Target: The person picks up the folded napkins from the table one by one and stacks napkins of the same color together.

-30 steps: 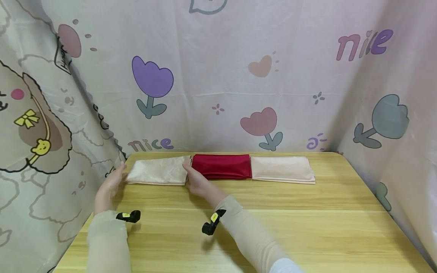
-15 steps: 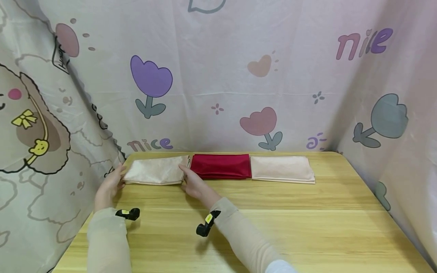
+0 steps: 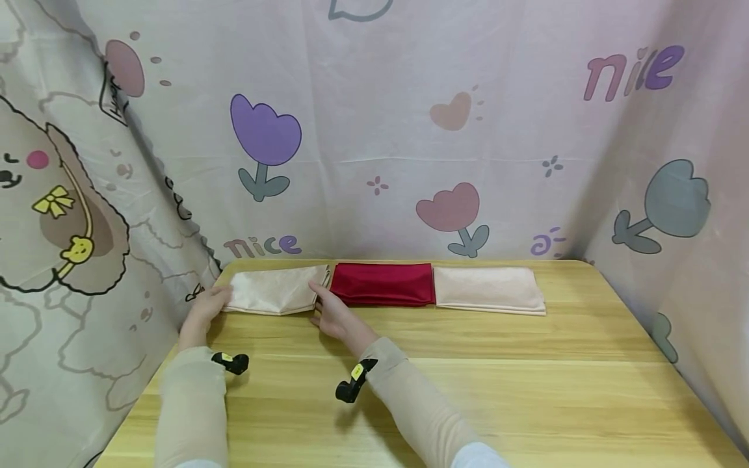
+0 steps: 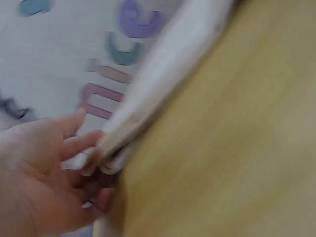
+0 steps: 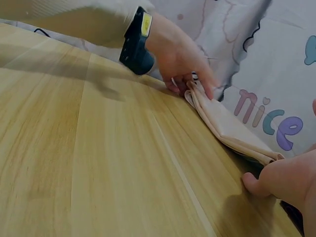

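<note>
- Evidently, the shiny cream folded rectangular cloth lies at the row's left end, near the far edge of the pale wooden table, its right end seemingly raised slightly.
- Both ends are held: the left hand pinches one, the right hand the other, thumb on top, probably keeping the layers together.
- Rightward, a glossy deep-red folded cloth and a pale-pink folded cloth lie end to end, apparently for a straight line.
</note>
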Tool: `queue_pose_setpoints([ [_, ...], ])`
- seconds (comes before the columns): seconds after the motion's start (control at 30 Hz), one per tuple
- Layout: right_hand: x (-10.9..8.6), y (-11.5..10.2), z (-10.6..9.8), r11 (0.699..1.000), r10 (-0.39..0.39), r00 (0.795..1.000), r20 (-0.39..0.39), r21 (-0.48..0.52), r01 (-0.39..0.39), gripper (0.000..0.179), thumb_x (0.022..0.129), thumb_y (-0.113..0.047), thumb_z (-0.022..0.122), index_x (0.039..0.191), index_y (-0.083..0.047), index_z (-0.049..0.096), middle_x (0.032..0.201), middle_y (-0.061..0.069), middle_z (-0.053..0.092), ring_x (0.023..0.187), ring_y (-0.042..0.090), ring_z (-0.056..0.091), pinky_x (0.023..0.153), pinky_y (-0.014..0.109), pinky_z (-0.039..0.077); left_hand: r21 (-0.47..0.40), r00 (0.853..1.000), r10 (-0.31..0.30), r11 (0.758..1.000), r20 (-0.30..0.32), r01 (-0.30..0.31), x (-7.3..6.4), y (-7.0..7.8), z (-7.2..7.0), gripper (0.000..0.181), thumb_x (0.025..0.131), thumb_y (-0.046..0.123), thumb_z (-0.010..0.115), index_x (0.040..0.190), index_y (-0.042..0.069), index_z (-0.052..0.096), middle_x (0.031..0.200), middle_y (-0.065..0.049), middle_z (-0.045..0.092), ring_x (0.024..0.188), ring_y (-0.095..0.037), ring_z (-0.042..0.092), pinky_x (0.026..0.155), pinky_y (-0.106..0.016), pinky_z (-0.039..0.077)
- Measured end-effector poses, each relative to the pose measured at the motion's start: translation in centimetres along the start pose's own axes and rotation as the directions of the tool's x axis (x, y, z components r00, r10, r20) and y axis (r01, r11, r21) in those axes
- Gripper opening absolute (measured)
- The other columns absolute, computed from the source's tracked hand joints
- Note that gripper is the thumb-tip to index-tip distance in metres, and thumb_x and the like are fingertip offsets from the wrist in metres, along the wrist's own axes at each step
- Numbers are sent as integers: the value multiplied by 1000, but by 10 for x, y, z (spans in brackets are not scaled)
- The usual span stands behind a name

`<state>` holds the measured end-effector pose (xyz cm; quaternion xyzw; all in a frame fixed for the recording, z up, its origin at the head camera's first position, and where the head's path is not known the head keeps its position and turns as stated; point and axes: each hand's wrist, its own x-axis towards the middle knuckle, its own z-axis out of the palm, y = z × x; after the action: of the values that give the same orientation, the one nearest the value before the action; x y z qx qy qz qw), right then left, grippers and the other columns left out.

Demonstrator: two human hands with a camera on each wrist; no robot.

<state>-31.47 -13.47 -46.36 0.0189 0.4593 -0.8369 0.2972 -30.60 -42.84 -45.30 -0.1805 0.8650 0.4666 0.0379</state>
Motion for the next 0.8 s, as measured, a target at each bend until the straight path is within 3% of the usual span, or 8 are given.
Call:
queue_pose_setpoints([
  [0.1, 2, 2, 0, 1000, -12, 1000, -6, 8, 12, 85, 95, -41, 57, 158, -14, 7, 165, 15, -6, 152, 36, -4, 121, 56, 9, 22, 998, 36, 999, -53, -35, 4, -8, 5, 54, 104, 28, 39, 148, -2, 35, 149, -33, 31, 130, -45, 39, 99, -51, 41],
  [0.17, 2, 3, 0, 1000, -23, 1000, -9, 17, 24, 82, 96, -41, 57, 158, -14, 10, 165, 15, -5, 152, 36, -4, 121, 56, 9, 11, 995, 40, 999, -88, -39, 6, -14, 5, 49, 103, 20, 42, 147, -1, 38, 151, -33, 30, 132, -45, 38, 98, -50, 42],
  [0.33, 1, 2, 1, 999, -47, 999, -2, 16, 47, 74, 98, -38, 51, 157, -13, 14, 165, 13, 1, 152, 35, -2, 121, 56, 9, 1, 994, 53, 999, -92, -53, 4, -20, -3, 48, 101, 15, 46, 146, 1, 41, 152, -30, 31, 105, -27, 55, 77, -30, 47],
  [0.53, 4, 1, 1, 999, -44, 999, 2, -1, 44, 72, 99, -38, 49, 157, -14, 14, 165, 12, 5, 152, 34, 3, 121, 56, 11, -109, 999, 15, 994, -32, -19, -11, -18, -11, 51, 101, 8, 45, 150, 2, 33, 157, -25, 26, 63, -5, 49, 61, -22, 47],
  [0.6, 5, 0, 1, 999, -40, 999, -1, -13, 40, 72, 99, -37, 49, 157, -13, 14, 165, 13, 7, 152, 34, 4, 121, 56, 12, -128, 1000, 1, 992, -15, -3, -12, -19, -13, 52, 100, 7, 45, 150, 2, 32, 144, -22, 44, 59, -4, 45, 59, -23, 46],
  [0.67, 6, -1, 2, 999, -36, 999, -3, -37, 36, 71, 99, -36, 49, 157, -12, 15, 165, 13, 8, 152, 35, 5, 120, 56, 13, -134, 1000, -6, 991, -1, 6, -11, -19, -15, 52, 99, 6, 45, 150, 2, 34, 108, -11, 60, 55, -5, 42, 57, -23, 44],
  [0.73, 6, -2, 2, 997, -31, 1000, -1, -68, 31, 70, 100, -35, 49, 157, -12, 15, 165, 13, 9, 152, 35, 6, 120, 55, 14, -134, 1000, -16, 991, 9, 17, -10, -21, -17, 53, 97, 5, 45, 149, 2, 36, 74, 3, 53, 50, -5, 38, 55, -24, 41],
  [0.8, 7, -3, 2, 995, -28, 1000, 0, -97, 28, 69, 100, -33, 48, 157, -11, 16, 164, 13, 11, 152, 34, 7, 121, 53, 15, -123, 999, -24, 992, 22, 26, -9, -22, -19, 55, 94, 3, 44, 149, 1, 36, 54, 10, 40, 47, -6, 34, 52, -24, 38],
])
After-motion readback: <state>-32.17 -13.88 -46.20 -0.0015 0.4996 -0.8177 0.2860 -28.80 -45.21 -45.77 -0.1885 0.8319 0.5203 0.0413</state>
